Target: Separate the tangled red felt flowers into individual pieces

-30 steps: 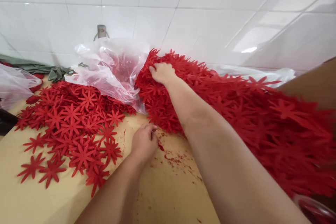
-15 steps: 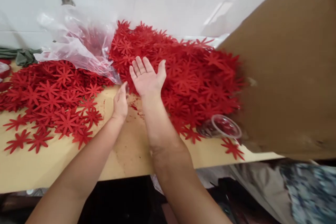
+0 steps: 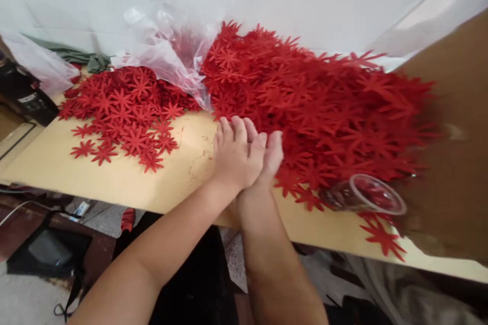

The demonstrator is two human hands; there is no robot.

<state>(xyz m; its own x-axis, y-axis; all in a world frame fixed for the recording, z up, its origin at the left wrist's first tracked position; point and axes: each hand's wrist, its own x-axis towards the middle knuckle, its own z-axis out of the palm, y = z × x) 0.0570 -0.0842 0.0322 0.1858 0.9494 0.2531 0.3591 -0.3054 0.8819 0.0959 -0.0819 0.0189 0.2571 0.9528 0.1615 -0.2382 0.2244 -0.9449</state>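
My left hand (image 3: 237, 157) lies across my right hand (image 3: 272, 158), touching it, above the front of the table. Its fingers are stretched out, with the back of the hand facing me. Most of the right palm and fingers are hidden beneath; a thumb and fingertips show. I see nothing held between the hands. Just beyond them rises a large pile of red star-shaped, petalled cutouts (image 3: 305, 106). To the left spreads a smaller pile of the same red cutouts (image 3: 125, 111).
A clear plastic bag (image 3: 171, 48) stands between the piles. On the right, a clear plastic cup (image 3: 366, 195) lies tipped with red bits inside, beside a brown cardboard panel (image 3: 457, 203). The yellowish table (image 3: 46, 167) backs onto a white wall. A black bag (image 3: 49, 254) sits below, left.
My hands were apart, the right one palm up. The left has come over and onto the right, and the right has drawn back towards me. The view has swung left.
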